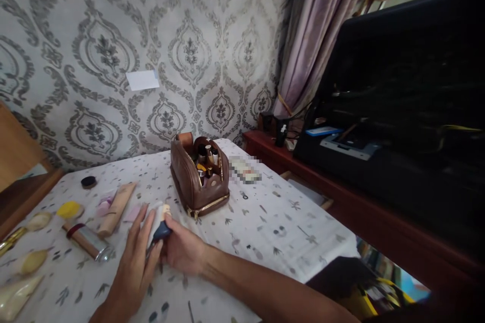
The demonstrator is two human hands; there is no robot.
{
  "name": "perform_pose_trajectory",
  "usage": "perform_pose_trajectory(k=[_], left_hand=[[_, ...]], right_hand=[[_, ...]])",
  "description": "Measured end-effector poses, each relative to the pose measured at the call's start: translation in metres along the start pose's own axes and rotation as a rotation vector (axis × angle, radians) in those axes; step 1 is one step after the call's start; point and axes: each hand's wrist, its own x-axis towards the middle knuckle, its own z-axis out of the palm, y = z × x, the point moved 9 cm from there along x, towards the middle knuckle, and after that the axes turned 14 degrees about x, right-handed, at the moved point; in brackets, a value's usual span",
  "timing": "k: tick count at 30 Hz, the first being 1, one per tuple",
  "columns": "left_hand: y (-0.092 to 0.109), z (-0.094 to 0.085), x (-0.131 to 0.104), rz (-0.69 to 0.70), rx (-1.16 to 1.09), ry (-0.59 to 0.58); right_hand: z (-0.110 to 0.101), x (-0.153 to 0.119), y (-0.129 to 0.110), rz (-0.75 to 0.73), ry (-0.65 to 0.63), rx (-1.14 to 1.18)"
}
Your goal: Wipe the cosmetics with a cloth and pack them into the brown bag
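A small white cosmetic tube with a dark blue cap (162,231) is held between both hands above the cloth. The fingers of my left hand (134,252) lie along its left side. My right hand (185,251) grips it from the right, thumb by the blue cap; its other fingers are partly hidden. Just beyond stands a brown leather makeup bag (181,179), unzipped, with several small bottles and cosmetics inside. To the left lie a beige tube (118,209) and a brown tube with a silvery end (89,243).
More cosmetics lie at left: a yellow round item (69,209), a black lid (88,182), a pale tube (18,299). A pixelated item (245,169) sits right of the bag. The patterned white cloth (280,242) meets a dark red desk (364,202) with a large black screen (401,75).
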Motion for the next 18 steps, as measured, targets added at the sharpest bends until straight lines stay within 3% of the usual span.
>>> perform_pose_trajectory(k=[4, 10, 15, 18], left_hand=[[-0.008, -0.003, 0.001, -0.059, -0.028, 0.031], [-0.025, 0.002, 0.0, -0.239, -0.163, -0.022], [-0.034, 0.012, -0.003, -0.247, -0.181, -0.12], [-0.039, 0.01, -0.002, -0.249, -0.208, -0.145]], right_hand=[[0.005, -0.006, -0.017, -0.143, 0.023, -0.012], [0.03, -0.013, -0.025, -0.203, -0.088, -0.027], [0.02, -0.011, -0.03, -0.215, -0.029, -0.113], [0.015, -0.009, -0.035, -0.229, -0.004, -0.197]])
